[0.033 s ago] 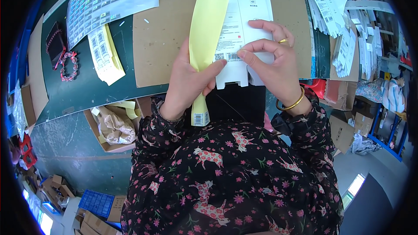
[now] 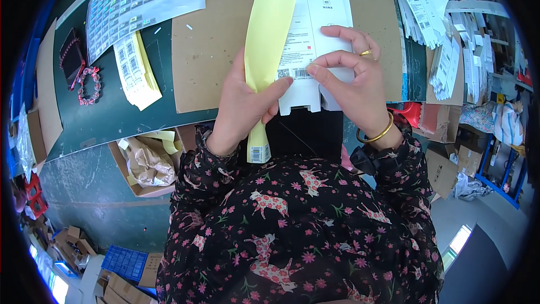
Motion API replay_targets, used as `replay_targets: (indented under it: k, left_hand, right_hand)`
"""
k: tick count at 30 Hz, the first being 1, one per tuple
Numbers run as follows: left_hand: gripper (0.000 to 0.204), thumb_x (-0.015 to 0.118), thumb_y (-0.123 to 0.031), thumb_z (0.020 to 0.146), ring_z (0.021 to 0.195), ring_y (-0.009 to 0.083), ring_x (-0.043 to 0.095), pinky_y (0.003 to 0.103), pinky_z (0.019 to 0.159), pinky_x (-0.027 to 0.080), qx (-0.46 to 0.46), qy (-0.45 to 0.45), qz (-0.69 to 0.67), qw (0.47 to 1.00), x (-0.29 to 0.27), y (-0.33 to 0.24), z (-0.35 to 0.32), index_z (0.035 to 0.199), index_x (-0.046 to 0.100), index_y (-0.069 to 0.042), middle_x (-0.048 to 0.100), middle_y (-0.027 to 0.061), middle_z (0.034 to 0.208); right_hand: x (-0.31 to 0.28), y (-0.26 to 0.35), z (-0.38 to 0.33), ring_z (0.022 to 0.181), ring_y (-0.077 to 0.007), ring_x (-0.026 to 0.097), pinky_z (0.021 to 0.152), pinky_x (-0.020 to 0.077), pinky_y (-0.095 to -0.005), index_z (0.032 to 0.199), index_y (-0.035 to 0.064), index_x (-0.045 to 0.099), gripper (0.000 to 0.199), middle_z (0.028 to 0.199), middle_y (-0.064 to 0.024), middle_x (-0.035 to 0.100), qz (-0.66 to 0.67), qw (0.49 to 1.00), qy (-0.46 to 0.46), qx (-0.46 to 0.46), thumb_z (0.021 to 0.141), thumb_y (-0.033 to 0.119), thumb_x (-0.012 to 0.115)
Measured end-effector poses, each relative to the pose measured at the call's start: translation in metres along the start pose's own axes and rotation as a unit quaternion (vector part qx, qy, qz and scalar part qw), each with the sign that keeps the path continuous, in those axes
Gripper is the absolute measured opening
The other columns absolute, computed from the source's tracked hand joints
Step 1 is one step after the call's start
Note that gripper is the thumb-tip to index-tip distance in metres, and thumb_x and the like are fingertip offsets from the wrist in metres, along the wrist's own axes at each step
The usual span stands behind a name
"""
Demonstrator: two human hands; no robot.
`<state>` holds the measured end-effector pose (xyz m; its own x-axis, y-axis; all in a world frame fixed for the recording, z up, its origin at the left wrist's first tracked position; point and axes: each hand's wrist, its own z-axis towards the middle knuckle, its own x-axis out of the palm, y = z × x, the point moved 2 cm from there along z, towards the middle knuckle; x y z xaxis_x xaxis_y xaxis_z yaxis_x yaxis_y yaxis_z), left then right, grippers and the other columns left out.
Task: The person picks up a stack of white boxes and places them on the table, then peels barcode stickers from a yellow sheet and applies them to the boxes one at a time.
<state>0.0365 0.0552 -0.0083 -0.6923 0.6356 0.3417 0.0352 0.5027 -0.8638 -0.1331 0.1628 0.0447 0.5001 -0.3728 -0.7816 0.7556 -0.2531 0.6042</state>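
My left hand is closed round a strip of yellow sticker backing paper. Its lower end hangs past the table edge and bears a barcode label. The left thumb also presses on a flat white printed carton. On the carton's lower part, my right hand pinches thumb and forefinger together at the right end of a small barcode sticker. The other right fingers are bent over the carton. Whether the sticker lies fully flat is too small to tell.
Brown cardboard covers the table's middle. To the left are a stack of yellow label strips, a sticker sheet, a phone and a bead bracelet. White folded cartons are piled right. Below sits an open box with crumpled paper.
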Motion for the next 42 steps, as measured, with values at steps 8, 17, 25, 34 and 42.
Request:
replay_targets:
  k: [8, 17, 25, 34, 42]
  left_hand:
    - [0.07, 0.075, -0.006, 0.09, 0.049, 0.0059, 0.055, 0.021, 0.039, 0.041, -0.004, -0.005, 0.002, 1.0, 0.004, -0.001, -0.006, 0.148, 0.037, -0.003, 0.064, 0.0041, 0.086]
    - [0.071, 0.074, -0.005, 0.089, 0.049, 0.0058, 0.054, 0.022, 0.039, 0.041, -0.004, -0.01, 0.012, 1.0, 0.004, -0.002, 0.004, 0.149, 0.036, -0.005, 0.063, 0.0042, 0.087]
    - [0.071, 0.076, -0.005, 0.09, 0.048, 0.0095, 0.055, 0.024, 0.039, 0.042, -0.004, -0.045, 0.048, 0.998, -0.007, 0.0, -0.002, 0.149, 0.037, -0.008, 0.061, 0.0029, 0.082]
    - [0.084, 0.075, -0.01, 0.092, 0.051, 0.0087, 0.055, 0.023, 0.041, 0.043, 0.006, 0.001, 0.011, 1.0, 0.003, 0.0, -0.011, 0.159, 0.026, -0.012, 0.06, 0.0026, 0.081]
    - [0.088, 0.075, -0.01, 0.093, 0.052, 0.0082, 0.055, 0.023, 0.042, 0.042, 0.001, 0.019, 0.005, 1.0, 0.001, -0.008, -0.01, 0.162, 0.022, -0.012, 0.061, 0.0032, 0.083]
  right_hand:
    - [-0.001, 0.002, -0.006, 0.138, -0.0266, 0.039, 0.118, 0.0288, -0.0435, 0.09, 0.0146, 0.083, 0.01, 0.14, -0.0017, 0.065, -0.011, 1.0, -0.001, -0.005, 0.081, 0.019, 0.087]
    - [0.004, 0.0, 0.0, 0.136, -0.0277, 0.04, 0.118, 0.0289, -0.044, 0.087, 0.0148, 0.082, 0.01, 0.139, -0.002, 0.064, -0.022, 1.0, -0.013, -0.004, 0.079, 0.017, 0.088]
    - [0.009, 0.025, 0.008, 0.129, -0.0345, 0.045, 0.111, 0.034, -0.0481, 0.093, 0.0106, 0.065, 0.037, 0.128, -0.0086, 0.062, -0.073, 0.997, -0.036, -0.021, 0.07, 0.024, 0.091]
    - [0.0, 0.022, -0.005, 0.124, -0.0373, 0.044, 0.109, 0.0335, -0.0496, 0.118, 0.0067, 0.055, 0.062, 0.125, -0.0142, 0.055, -0.079, 0.995, -0.06, -0.032, 0.07, 0.024, 0.09]
    - [0.002, 0.019, 0.003, 0.125, -0.0378, 0.04, 0.11, 0.0314, -0.0504, 0.124, 0.0068, 0.054, 0.064, 0.13, -0.0134, 0.053, -0.047, 0.998, -0.042, -0.022, 0.071, 0.017, 0.088]
